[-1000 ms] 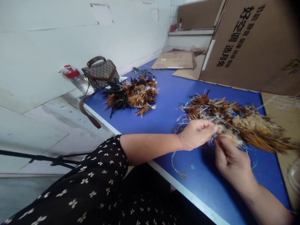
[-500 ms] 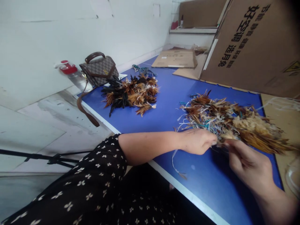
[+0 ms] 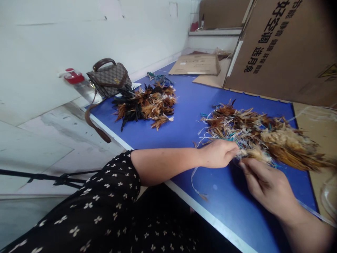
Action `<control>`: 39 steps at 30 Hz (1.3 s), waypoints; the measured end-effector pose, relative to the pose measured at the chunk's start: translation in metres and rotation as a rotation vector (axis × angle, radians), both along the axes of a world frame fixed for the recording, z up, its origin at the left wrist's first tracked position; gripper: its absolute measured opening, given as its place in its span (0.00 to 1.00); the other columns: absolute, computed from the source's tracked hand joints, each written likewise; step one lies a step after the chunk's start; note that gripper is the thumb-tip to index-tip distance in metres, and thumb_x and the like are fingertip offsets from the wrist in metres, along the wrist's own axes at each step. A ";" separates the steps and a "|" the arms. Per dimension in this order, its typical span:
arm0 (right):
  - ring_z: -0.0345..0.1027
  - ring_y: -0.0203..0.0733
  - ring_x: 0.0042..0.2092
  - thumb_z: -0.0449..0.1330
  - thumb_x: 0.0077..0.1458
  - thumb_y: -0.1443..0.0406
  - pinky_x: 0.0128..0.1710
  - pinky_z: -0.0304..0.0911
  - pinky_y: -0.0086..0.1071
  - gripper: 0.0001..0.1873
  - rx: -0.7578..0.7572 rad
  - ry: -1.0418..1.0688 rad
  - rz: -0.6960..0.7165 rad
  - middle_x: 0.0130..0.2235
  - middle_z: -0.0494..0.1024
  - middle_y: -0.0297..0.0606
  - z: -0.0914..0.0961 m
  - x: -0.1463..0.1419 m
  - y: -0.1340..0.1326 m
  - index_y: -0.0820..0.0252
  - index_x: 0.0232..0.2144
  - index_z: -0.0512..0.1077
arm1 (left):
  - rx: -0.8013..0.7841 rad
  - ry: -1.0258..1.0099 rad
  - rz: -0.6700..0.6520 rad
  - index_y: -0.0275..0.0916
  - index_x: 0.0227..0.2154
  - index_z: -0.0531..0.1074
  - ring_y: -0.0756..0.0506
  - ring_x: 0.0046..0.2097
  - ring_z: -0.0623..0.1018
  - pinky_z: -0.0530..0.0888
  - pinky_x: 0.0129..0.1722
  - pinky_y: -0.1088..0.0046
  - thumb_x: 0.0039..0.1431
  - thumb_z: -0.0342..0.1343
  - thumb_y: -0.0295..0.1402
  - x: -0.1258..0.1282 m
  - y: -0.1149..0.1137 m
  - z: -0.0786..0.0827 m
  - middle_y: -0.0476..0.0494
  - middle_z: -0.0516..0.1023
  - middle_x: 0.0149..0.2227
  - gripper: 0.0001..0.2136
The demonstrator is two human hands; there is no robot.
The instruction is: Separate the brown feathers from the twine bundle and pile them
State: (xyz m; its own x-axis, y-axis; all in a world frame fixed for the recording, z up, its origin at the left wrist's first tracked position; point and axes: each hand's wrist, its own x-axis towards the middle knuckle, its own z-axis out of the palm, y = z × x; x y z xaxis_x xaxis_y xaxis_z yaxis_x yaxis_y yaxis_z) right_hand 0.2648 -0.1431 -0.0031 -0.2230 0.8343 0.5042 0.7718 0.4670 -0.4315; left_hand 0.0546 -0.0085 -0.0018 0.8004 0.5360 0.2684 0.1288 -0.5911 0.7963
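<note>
My left hand [image 3: 219, 153] is closed in a pinch on the base of a small pale feather bunch [image 3: 256, 154], whose tips point right. Just below that bunch, my right hand [image 3: 268, 184] has its thumb and forefinger pressed together close to the left fingertips. Whatever is in that right pinch is too small to make out. Behind both hands spreads a large pile of brown and tan feather bunches [image 3: 289, 140], tangled with white and teal strings. A loose white string [image 3: 193, 181] lies below my left wrist.
A second heap of black and orange-brown feathers [image 3: 147, 103] lies farther left on the blue table [image 3: 189, 109]. Beyond it are a handbag [image 3: 110, 79] and a red-capped bottle [image 3: 81, 86]. Flat cardboard [image 3: 196, 65] and a large carton [image 3: 284, 49] border the far side.
My right hand has moved left, closer to my left hand. The pale feather bunch now shows more plainly between them, and a white strand has come into sight beside my right wrist.
</note>
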 end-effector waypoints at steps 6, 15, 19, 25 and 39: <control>0.71 0.35 0.25 0.62 0.78 0.59 0.28 0.66 0.29 0.11 0.023 0.054 -0.053 0.28 0.77 0.29 0.012 0.006 0.002 0.51 0.39 0.78 | 0.036 -0.049 -0.361 0.42 0.42 0.84 0.42 0.53 0.87 0.81 0.61 0.62 0.78 0.62 0.31 -0.001 0.001 0.002 0.38 0.88 0.48 0.06; 0.79 0.40 0.30 0.62 0.78 0.61 0.33 0.70 0.33 0.08 0.059 -0.085 0.027 0.34 0.84 0.35 0.002 -0.006 0.000 0.52 0.43 0.79 | 0.161 0.076 -0.092 0.37 0.48 0.79 0.40 0.55 0.85 0.79 0.65 0.57 0.84 0.50 0.32 0.002 0.000 0.000 0.33 0.87 0.50 0.12; 0.79 0.39 0.30 0.63 0.77 0.62 0.32 0.71 0.33 0.07 0.082 -0.050 -0.008 0.34 0.84 0.35 0.005 0.005 -0.001 0.52 0.43 0.80 | 0.236 0.212 -0.275 0.39 0.46 0.79 0.40 0.57 0.85 0.80 0.64 0.59 0.78 0.51 0.24 0.002 -0.002 0.000 0.34 0.86 0.52 0.11; 0.74 0.37 0.27 0.59 0.80 0.56 0.29 0.70 0.30 0.15 -0.060 0.081 -0.042 0.30 0.80 0.31 0.004 0.015 0.007 0.51 0.39 0.78 | 0.156 0.013 -0.346 0.38 0.48 0.78 0.43 0.47 0.83 0.81 0.59 0.63 0.81 0.49 0.26 0.000 -0.003 0.006 0.39 0.84 0.42 0.11; 0.78 0.38 0.29 0.62 0.77 0.61 0.33 0.70 0.31 0.10 0.065 0.009 -0.115 0.32 0.85 0.36 0.007 0.009 0.006 0.52 0.41 0.81 | 0.326 0.166 -0.288 0.38 0.47 0.79 0.42 0.53 0.86 0.83 0.60 0.62 0.71 0.52 0.16 0.001 -0.012 0.006 0.36 0.87 0.50 0.15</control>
